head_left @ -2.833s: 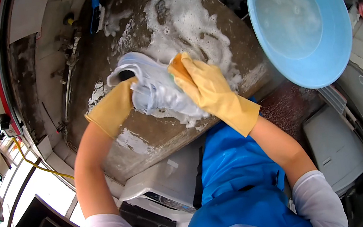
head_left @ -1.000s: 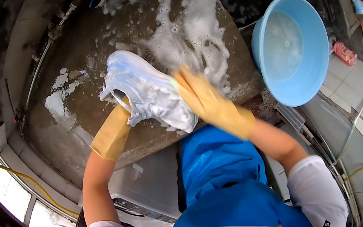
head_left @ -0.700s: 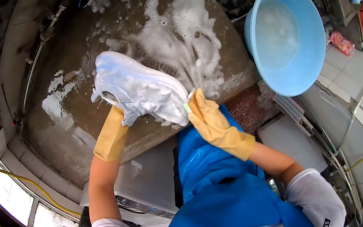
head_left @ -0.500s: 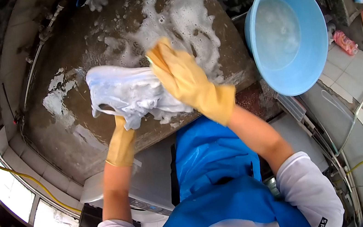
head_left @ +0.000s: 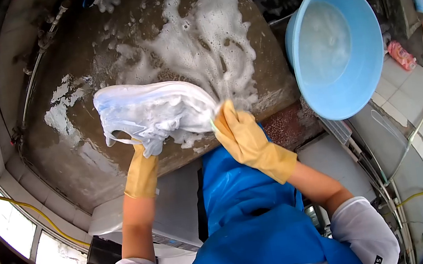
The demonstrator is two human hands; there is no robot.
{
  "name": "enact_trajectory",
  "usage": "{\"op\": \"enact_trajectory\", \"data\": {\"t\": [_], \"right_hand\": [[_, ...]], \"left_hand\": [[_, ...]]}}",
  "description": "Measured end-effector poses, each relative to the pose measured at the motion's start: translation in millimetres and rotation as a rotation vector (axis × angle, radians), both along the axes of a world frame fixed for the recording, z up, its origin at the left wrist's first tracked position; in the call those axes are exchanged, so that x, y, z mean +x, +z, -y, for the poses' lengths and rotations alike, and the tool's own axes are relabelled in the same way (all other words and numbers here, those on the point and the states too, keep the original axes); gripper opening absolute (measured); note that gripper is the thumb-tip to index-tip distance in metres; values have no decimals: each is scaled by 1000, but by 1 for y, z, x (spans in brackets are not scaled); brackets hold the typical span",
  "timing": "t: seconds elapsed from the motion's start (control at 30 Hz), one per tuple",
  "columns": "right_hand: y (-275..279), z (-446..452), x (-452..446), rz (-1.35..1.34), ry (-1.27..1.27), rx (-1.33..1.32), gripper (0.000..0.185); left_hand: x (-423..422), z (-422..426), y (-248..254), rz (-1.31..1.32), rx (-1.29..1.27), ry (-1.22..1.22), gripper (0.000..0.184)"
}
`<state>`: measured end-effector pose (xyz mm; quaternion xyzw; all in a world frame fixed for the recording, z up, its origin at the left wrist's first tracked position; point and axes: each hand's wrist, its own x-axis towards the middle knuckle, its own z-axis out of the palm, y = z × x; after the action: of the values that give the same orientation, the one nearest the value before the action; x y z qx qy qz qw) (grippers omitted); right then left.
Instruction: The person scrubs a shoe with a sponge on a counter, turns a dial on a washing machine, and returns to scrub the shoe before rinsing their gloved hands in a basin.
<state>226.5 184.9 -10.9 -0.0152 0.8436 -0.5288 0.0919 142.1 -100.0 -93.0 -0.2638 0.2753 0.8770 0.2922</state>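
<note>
Shoe: white and coated in suds (head_left: pixel 179 116), above or against the wet slab (head_left: pixel 80 177); whether it rests there or is held just clear, I cannot tell.
Long axis: runs across the view from left to right, nearly level, sloping a little nearer the wearer at the right end.
Toe: points right, towards the basin (head_left: pixel 345 99) side.
Heel: at the left end, the broad rounded part.
Sole: its edge runs along the far side; the shoe is tipped over rather than upright.
Opening: near the heel, turned towards the wearer, with loose wet fabric hanging just beside it.
Left hand: gloved (head_left: pixel 142 168), holding the shoe at the opening; its fingertips are hidden. The shoe lies beyond this hand, most of its length stretching off to the right.
Right hand: gloved (head_left: pixel 244 137), fingers bent closed around a pale item (head_left: pixel 214 125) that is mostly hidden. The shoe lies to the left of this hand, its toe just beside the fingers; whether they touch, I cannot tell.
Foam: spread over the slab (head_left: pixel 224 27) beyond the shoe.
Basin: light blue, holding cloudy water, well apart from the shoe.
</note>
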Motion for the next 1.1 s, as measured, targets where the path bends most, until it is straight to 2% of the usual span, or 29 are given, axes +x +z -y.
{"op": "enact_trajectory", "data": {"t": [0.07, 0.13, 0.2, 0.27, 0.3, 0.4, 0.43, 0.5, 0.57, 0.6, 0.67, 0.7, 0.77, 0.8, 0.83, 0.9, 0.93, 0.97, 1.03, 1.1], "right_hand": [[-4, -1, -78, -64, 150, 23, 44], [-26, 9, -115, -780, 171, 243, 39], [-2, 19, -126, -407, 281, 284, 36], [-8, -9, -58, -306, 266, 148, 36], [0, -19, -34, -320, 279, 232, 36], [-4, -11, -62, -364, 293, 166, 36], [6, 0, -113, -264, 396, 183, 37], [6, 55, -185, 138, 551, 42, 38], [2, 110, -205, 34, 590, 148, 35], [5, 102, -207, 23, 583, 157, 35], [19, 69, -186, 191, 630, 102, 42], [17, 36, -161, 180, 644, 185, 49], [7, -29, -95, 136, 510, 126, 53], [6, -44, -74, 112, 374, -20, 52], [4, -36, -86, 102, 390, -17, 52], [6, 8, -124, -144, 466, 171, 59], [23, 46, -162, -35, 569, 363, 49], [16, 84, -199, -61, 684, 192, 47], [20, 150, -241, -114, 713, 102, 42], [20, 166, -257, -165, 766, 168, 42]], "left_hand": [[2, 0, 1, 1, 0, 6, 30], [4, -1, 0, -3, -1, 18, 30], [4, -1, 0, -2, -6, 23, 30], [6, -3, -1, 0, 0, 36, 30], [6, -4, -2, 2, 4, 42, 30], [2, -4, -7, 5, 7, 43, 30], [1, -3, -7, 3, 7, 42, 30], [3, -3, -5, 3, 5, 43, 30], [2, -4, -3, -4, 5, 41, 30], [0, -6, -4, -10, 9, 38, 31], [4, -5, -4, -7, 16, 53, 31], [5, -6, -5, -1, 16, 62, 31], [5, -8, -8, -4, 16, 71, 31], [3, -11, -10, -5, 21, 78, 31], [2, -13, -12, -6, 24, 78, 31], [-3, -15, -13, -4, 20, 64, 31], [-6, -16, -13, -3, 15, 54, 31], [-7, -17, -13, -6, 11, 48, 31], [-10, -19, -11, -9, 3, 42, 31], [-13, -21, -10, -22, 5, 41, 31]]}}
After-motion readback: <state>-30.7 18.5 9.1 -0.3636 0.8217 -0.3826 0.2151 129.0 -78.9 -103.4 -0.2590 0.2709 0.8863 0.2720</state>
